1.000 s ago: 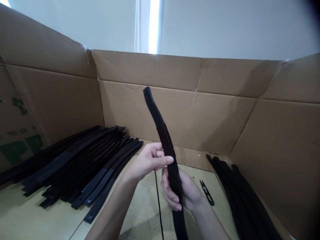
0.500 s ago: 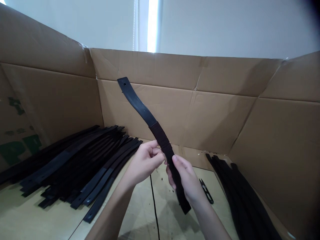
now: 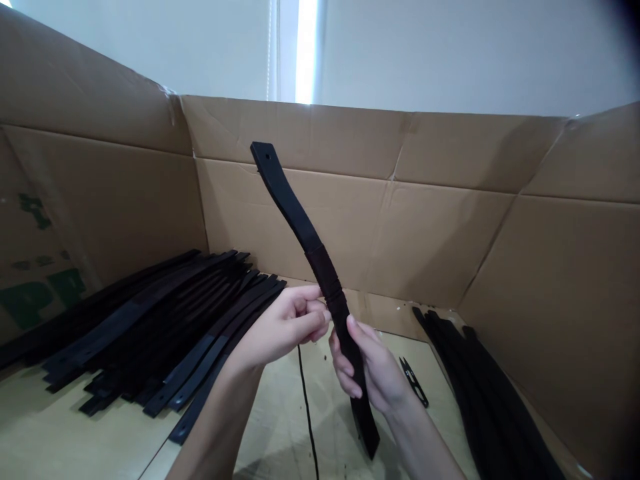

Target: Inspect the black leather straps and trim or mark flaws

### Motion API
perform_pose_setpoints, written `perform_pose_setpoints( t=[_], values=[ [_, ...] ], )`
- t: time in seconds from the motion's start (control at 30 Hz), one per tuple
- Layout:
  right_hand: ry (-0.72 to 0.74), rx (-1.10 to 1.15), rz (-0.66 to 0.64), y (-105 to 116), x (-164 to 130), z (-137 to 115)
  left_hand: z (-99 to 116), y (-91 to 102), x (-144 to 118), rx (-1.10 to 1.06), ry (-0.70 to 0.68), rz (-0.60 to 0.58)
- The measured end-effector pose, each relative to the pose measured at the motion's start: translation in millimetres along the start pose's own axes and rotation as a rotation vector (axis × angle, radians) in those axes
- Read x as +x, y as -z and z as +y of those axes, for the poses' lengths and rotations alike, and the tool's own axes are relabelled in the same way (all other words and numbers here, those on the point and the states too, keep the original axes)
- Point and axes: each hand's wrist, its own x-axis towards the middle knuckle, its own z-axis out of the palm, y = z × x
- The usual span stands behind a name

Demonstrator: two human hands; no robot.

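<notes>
Black strip (image 3: 327, 283) is leaning mid-view above table (image 3: 270, 427), top pointing to 11 o'clock; right hand (image 3: 367, 363) is gripping its lower half; left hand (image 3: 290, 327) is sitting curled at its edge, cannot tell if pinching cord (image 3: 307, 400) trailing to 6; strip pile (image 3: 170, 333) is lying at 8, scissors (image 3: 411, 379) at 4

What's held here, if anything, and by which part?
The right grip holds a black strip below its middle; the left grip seems to pinch a cord near its top.
</notes>
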Motion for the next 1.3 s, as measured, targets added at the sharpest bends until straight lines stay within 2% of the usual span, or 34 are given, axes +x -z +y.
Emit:
perform_pose_setpoints(
  t=[0.1, 0.2, 0.27, 0.33, 0.5, 0.63, 0.73, 0.83, 1.0, 1.2, 1.3],
  values=[
    [-0.080, 0.075, -0.103, 3, 0, -1, 0, 2.8, -2, -0.047, 0.021, -0.039],
    [-0.157, 0.156, -0.282, 6, 0, 0, 2, 3.7, -2, -0.087, 0.043, -0.056],
    [-0.188, 0.186, -0.384, 6, 1, 2, 3, 3.2, -2, -0.090, 0.055, -0.027],
    [-0.215, 0.183, -0.429, 5, 2, 3, 2, 1.7, 0, -0.082, 0.054, 0.007],
    [-0.234, 0.127, -0.318, 4, 2, 1, -2, -7.1, 4, -0.025, 0.041, 0.081],
    [-0.095, 0.068, -0.194, 6, 1, -4, -2, -11.5, 8, 0.103, 0.007, 0.195],
    [0.017, 0.000, -0.126, 6, -1, -7, -1, -10.5, 8, 0.122, 0.009, 0.147],
    [0.052, -0.032, -0.080, 4, -3, -8, 1, -8.9, 6, 0.091, 0.017, 0.081],
    [0.040, -0.046, -0.075, 5, -2, -8, 1, -10.8, 4, 0.130, 0.013, 0.048],
    [0.004, -0.023, -0.115, 8, -1, -6, 5, -15.7, 1, 0.468, -0.038, 0.091],
    [-0.026, 0.060, -0.172, 10, 0, -5, 4, -13.5, 2, 0.499, -0.077, 0.107]
  ],
)
